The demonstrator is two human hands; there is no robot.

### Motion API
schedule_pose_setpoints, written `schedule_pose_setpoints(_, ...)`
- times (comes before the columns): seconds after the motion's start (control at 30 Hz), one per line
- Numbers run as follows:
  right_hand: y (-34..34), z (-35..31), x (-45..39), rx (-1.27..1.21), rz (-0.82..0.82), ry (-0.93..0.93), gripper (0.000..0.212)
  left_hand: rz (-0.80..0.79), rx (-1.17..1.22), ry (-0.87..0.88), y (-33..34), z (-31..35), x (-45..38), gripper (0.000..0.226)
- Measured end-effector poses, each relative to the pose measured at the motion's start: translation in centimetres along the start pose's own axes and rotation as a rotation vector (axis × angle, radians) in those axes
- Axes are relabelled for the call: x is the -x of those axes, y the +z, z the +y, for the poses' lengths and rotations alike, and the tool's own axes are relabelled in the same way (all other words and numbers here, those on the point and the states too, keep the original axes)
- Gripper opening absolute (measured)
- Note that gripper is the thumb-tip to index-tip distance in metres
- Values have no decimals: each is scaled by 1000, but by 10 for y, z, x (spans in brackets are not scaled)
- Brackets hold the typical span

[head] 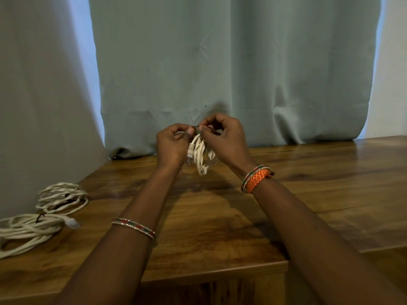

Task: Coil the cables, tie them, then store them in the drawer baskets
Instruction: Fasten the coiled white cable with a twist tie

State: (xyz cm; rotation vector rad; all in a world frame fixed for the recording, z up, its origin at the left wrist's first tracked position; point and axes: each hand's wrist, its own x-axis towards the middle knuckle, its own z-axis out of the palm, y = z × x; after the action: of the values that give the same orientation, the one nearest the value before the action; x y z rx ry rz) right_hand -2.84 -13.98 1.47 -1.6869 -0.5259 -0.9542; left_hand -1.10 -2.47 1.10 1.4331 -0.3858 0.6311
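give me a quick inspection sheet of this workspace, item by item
surface: wooden table, glossy, bare in the middle
job's things: white coiled cable held up above the table between both hands; a thin dark tie pinched at its top
clutter: nothing seen
grippers: left hand and right hand both pinch at the top of the coil
cables: two more white coils at the table's left edge, far coil, near coil with a dark tie on it
surroundings: grey-green curtain behind the table; no drawer baskets in view
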Motion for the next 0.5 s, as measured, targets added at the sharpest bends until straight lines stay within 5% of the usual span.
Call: schedule_pose_setpoints(0.5, 0, -2, 2, 48, 30, -27, 9, 34, -30, 103, 3, 5, 6, 16)
